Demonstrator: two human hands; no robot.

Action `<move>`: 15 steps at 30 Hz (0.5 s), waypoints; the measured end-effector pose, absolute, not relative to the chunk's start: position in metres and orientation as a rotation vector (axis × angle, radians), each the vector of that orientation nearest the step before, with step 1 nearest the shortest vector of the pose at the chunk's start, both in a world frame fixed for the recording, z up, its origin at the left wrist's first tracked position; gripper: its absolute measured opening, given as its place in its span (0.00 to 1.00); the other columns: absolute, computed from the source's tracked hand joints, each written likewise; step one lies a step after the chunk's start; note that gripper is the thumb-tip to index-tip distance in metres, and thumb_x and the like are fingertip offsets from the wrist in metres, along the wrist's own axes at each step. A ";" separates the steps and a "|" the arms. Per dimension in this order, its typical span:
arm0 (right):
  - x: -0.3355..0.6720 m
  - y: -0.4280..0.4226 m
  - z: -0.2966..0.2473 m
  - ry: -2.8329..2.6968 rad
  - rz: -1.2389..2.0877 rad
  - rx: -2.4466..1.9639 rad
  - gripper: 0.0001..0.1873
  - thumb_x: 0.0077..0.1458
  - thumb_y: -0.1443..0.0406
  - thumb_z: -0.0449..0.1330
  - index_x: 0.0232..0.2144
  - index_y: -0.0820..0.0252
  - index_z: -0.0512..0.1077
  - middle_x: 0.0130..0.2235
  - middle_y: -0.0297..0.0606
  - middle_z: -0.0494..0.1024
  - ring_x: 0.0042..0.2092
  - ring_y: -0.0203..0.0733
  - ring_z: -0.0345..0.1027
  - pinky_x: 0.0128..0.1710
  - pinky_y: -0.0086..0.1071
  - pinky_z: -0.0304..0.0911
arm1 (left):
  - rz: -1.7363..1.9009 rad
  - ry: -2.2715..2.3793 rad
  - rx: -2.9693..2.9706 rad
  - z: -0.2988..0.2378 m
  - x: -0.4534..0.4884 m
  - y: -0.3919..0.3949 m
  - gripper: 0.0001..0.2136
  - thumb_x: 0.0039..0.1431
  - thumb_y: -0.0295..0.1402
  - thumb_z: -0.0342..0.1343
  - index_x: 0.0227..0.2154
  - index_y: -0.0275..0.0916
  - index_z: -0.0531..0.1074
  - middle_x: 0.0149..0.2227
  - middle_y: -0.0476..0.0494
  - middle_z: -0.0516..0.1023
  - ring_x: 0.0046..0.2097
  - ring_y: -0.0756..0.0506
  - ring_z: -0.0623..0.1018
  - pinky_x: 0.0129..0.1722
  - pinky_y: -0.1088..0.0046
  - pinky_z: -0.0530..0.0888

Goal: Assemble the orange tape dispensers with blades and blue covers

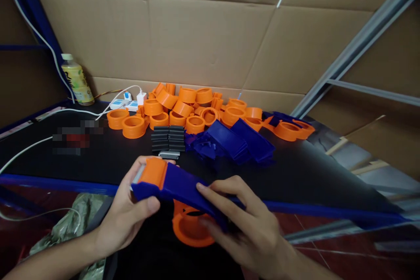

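A blue and orange tape dispenser (179,188) is held between both hands just in front of the table's near edge. My left hand (126,212) grips its front end, thumb under the blue body, fingers behind the orange cap. My right hand (249,223) closes round its rear part, fingertips pressed on the blue top. An orange ring (188,227) hangs below the body. On the black table (98,157) lie a pile of orange rings (193,111), blue plastic covers (239,142) and stacked black parts (168,138).
A drink bottle (76,79) stands at the back left beside a white power strip (126,104) with cables running left. Cardboard sheets (203,39) form the back wall. A metal frame (354,48) slants at the right. A crumpled bag (70,225) lies below left.
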State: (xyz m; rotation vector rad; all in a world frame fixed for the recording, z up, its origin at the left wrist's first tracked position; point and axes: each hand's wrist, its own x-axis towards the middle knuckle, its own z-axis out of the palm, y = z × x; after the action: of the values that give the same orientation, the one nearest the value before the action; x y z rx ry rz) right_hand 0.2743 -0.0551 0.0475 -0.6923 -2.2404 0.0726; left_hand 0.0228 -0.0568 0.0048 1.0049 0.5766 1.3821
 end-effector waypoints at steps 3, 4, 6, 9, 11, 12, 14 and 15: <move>0.287 -0.054 0.058 -2.175 0.053 -0.816 0.25 0.60 0.71 0.62 0.58 0.48 0.72 0.44 0.38 0.76 0.42 0.40 0.72 0.40 0.33 0.70 | 1.256 0.432 1.086 0.006 0.031 -0.052 0.34 0.48 0.45 0.72 0.58 0.49 0.67 0.63 0.39 0.68 0.64 0.32 0.67 0.60 0.57 0.68; 0.296 -0.051 0.064 -2.138 0.037 -0.874 0.23 0.60 0.70 0.62 0.56 0.46 0.74 0.43 0.37 0.77 0.41 0.40 0.72 0.39 0.34 0.70 | 1.232 0.381 1.117 0.007 0.032 -0.050 0.36 0.47 0.48 0.72 0.59 0.49 0.67 0.65 0.38 0.65 0.66 0.30 0.64 0.62 0.54 0.66; 0.322 -0.041 0.080 -1.980 -0.065 -1.022 0.17 0.61 0.65 0.63 0.51 0.43 0.77 0.42 0.36 0.79 0.40 0.42 0.73 0.41 0.37 0.70 | 1.248 0.326 1.187 0.009 0.033 -0.045 0.37 0.50 0.49 0.69 0.61 0.47 0.65 0.67 0.36 0.61 0.68 0.28 0.60 0.63 0.48 0.64; 0.382 -0.010 0.107 -1.561 -0.349 -1.264 0.16 0.56 0.57 0.67 0.47 0.45 0.81 0.40 0.37 0.82 0.38 0.46 0.75 0.43 0.40 0.68 | 1.281 0.441 1.236 0.011 0.027 -0.037 0.24 0.65 0.37 0.59 0.62 0.47 0.64 0.66 0.35 0.64 0.65 0.31 0.65 0.62 0.45 0.65; 0.427 0.024 0.119 -1.343 -0.444 -1.491 0.24 0.53 0.51 0.68 0.51 0.51 0.80 0.38 0.42 0.83 0.34 0.47 0.75 0.37 0.38 0.67 | 1.233 0.503 1.219 0.010 0.023 -0.032 0.17 0.69 0.33 0.52 0.59 0.43 0.67 0.61 0.33 0.70 0.62 0.31 0.70 0.60 0.44 0.67; 0.449 0.043 0.123 -1.273 -0.458 -1.626 0.26 0.52 0.49 0.68 0.50 0.54 0.80 0.35 0.44 0.83 0.33 0.47 0.75 0.34 0.38 0.66 | 1.214 0.518 1.206 0.009 0.021 -0.029 0.16 0.70 0.32 0.50 0.58 0.42 0.69 0.59 0.33 0.73 0.60 0.32 0.72 0.59 0.44 0.68; 0.484 0.083 0.124 -1.309 -0.423 -1.899 0.28 0.53 0.48 0.66 0.48 0.59 0.81 0.33 0.47 0.83 0.33 0.50 0.76 0.34 0.37 0.64 | 1.180 0.512 1.217 0.007 0.019 -0.025 0.14 0.70 0.32 0.50 0.54 0.40 0.71 0.53 0.33 0.77 0.56 0.32 0.75 0.56 0.46 0.71; 0.498 0.102 0.121 -1.355 -0.419 -2.030 0.28 0.55 0.48 0.64 0.49 0.62 0.81 0.34 0.50 0.83 0.35 0.51 0.76 0.34 0.37 0.64 | 1.157 0.521 1.222 0.006 0.019 -0.023 0.13 0.70 0.32 0.50 0.53 0.39 0.72 0.51 0.33 0.78 0.54 0.33 0.76 0.55 0.48 0.71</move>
State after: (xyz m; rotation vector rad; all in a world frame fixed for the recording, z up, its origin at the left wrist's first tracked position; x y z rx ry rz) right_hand 0.4980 0.1022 0.1213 -2.0302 -1.3550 -0.4185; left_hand 0.0190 -0.0233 0.0056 1.2223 0.5215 1.1568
